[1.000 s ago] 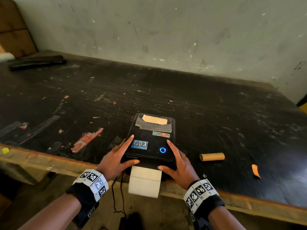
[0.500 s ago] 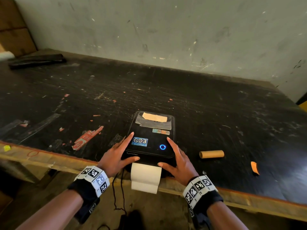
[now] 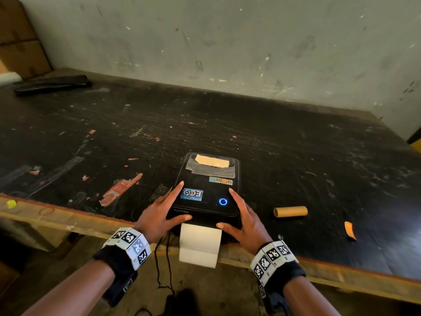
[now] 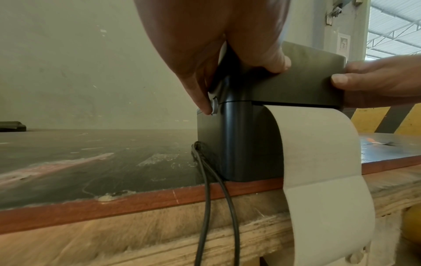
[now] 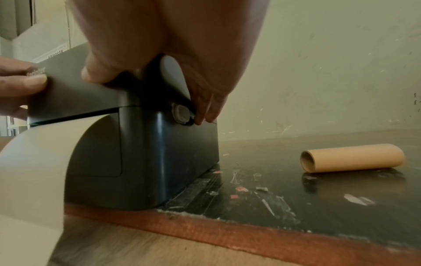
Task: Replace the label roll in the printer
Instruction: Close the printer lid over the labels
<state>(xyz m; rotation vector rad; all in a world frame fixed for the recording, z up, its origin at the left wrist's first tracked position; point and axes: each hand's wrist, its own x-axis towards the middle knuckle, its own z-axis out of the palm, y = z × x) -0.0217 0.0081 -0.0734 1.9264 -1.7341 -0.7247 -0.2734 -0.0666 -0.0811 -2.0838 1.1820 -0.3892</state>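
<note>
Printer (image 3: 206, 192) sits at the near edge of the table (image 3: 296, 156), black, lid down, a blue ring lit on top, and both hands are on it. From the head view the left hand (image 3: 159, 215) lies along the left side with fingers (image 3: 176, 190) long and fairly straight over the lid and the thumb across the front corner; the right hand (image 3: 245, 221) mirrors it on the right side. A strip of white labels (image 3: 200, 244) comes out of the front slot and hangs over the table's near edge.

The wrist views add what the head view hides. On the left wrist camera, a fingertip of the left hand (image 4: 205, 54) presses a small grey button (image 4: 214, 107) on the printer's side, thumb on the lid's front edge, and two dark cables (image 4: 212, 207) drop past the table's edge. On the right wrist camera, the right hand (image 5: 177, 54) has fingertips down beside a matching grey button (image 5: 181, 114); whether they touch it cannot be told.

An empty cardboard core (image 3: 290, 211) lies on its side to the right of the printer, well apart. The tabletop is dark, scratched, dotted with red and orange scraps, its near edge bare wood. A scuffed pale wall (image 3: 227, 42) stands behind it.
</note>
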